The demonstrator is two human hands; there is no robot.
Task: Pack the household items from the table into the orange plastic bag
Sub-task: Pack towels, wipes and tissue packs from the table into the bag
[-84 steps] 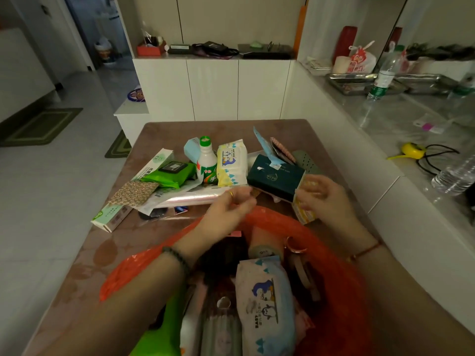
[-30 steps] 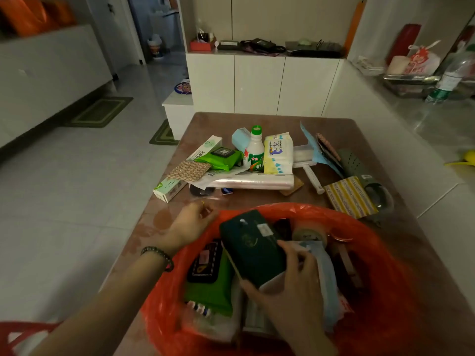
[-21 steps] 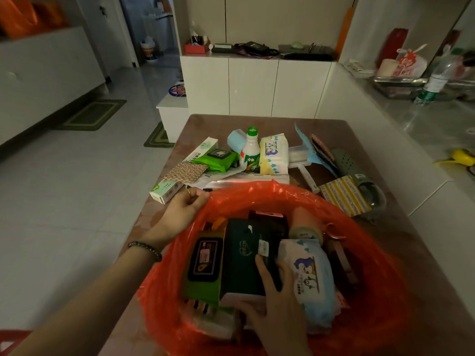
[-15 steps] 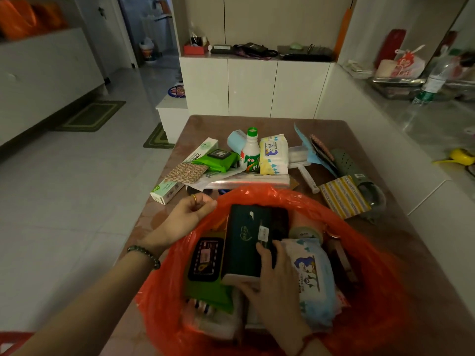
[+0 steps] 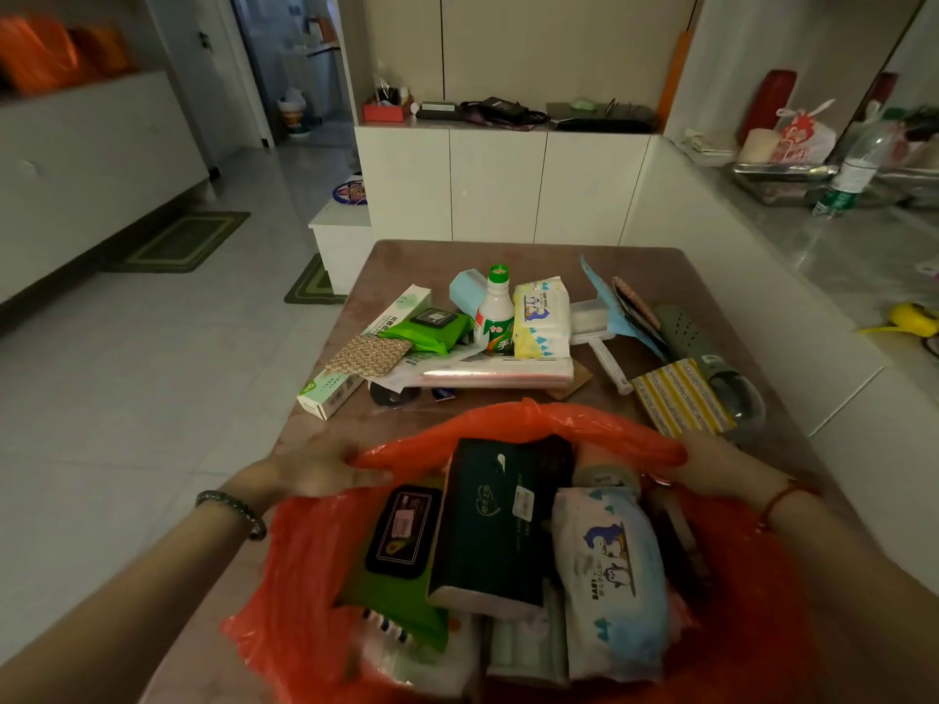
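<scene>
The orange plastic bag (image 5: 533, 424) stands open at the table's near end. My left hand (image 5: 315, 470) holds its left rim and my right hand (image 5: 711, 464) holds its right rim, with the fingertips hidden by the plastic. Inside the bag lie a dark green tissue box (image 5: 498, 520), a green wipes pack with a black lid (image 5: 401, 541) and a baby wipes pack (image 5: 615, 566). On the table beyond the bag are a green-capped bottle (image 5: 495, 312), a yellow baby wipes pack (image 5: 541, 317), a green wipes pack (image 5: 432, 330), a long carton (image 5: 330, 398) and a yellow striped pack (image 5: 681, 398).
A film roll (image 5: 493, 373), a lint roller (image 5: 604, 348), a patterned cloth (image 5: 368, 354) and a green slipper (image 5: 696, 343) also lie on the brown table (image 5: 457, 256). White cabinets (image 5: 498, 185) stand behind it. A counter (image 5: 838, 256) runs along the right, and tiled floor lies to the left.
My right hand set the dark green tissue box into the bag, let go of it and moved to the bag's right rim. My left hand stayed at the left rim.
</scene>
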